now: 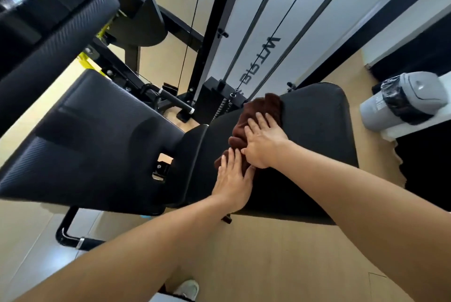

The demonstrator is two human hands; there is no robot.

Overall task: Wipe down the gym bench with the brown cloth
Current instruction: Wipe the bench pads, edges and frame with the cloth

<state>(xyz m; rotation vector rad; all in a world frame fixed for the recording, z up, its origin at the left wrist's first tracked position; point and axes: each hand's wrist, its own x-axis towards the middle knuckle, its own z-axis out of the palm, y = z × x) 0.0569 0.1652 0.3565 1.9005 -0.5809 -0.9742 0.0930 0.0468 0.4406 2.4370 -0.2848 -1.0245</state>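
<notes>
A black padded gym bench (314,136) runs across the middle of the view, its seat pad on the right and its backrest pad (92,136) on the left. A rumpled brown cloth (266,106) lies on the seat pad near the gap between the two pads. My right hand (263,142) presses flat on the cloth with straight fingers. My left hand (231,181) lies flat on the cloth's near end, fingers straight, just below the right hand. Much of the cloth is hidden under both hands.
A cable machine with a weight stack (219,97) and steel guide rods stands right behind the bench. Another black padded machine (56,31) looms at the upper left. A grey lidded bin (405,99) stands on the floor at the right. My shoe (186,288) shows below.
</notes>
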